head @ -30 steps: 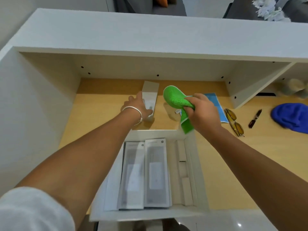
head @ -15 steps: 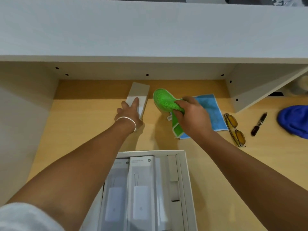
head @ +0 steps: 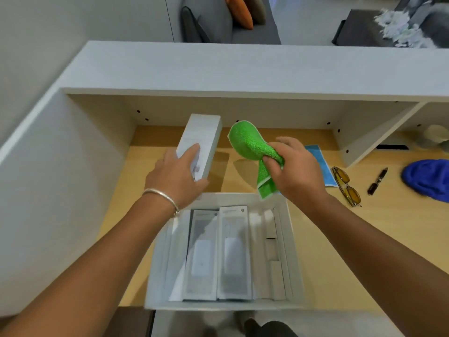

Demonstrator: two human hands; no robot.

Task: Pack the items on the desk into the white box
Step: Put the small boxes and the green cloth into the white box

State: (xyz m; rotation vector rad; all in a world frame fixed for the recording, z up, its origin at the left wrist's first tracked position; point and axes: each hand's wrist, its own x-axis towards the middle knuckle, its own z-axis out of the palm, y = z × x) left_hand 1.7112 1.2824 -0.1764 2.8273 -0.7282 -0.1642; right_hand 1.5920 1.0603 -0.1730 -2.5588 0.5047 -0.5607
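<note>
Since half a second ago, the narrow white carton, gripped by the left hand, and the green cloth, bunched in the right hand, have been lifted at frame centre above the white box, so packing appears imminent.

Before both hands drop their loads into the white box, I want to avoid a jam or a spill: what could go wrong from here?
1. The left hand grips the long carton only at its near end, so it may tip or slip.
2. The white box already holds two packages, leaving little room; the carton may not lie flat.
3. The green cloth dangles from the right hand and could drape over the rim.
</note>
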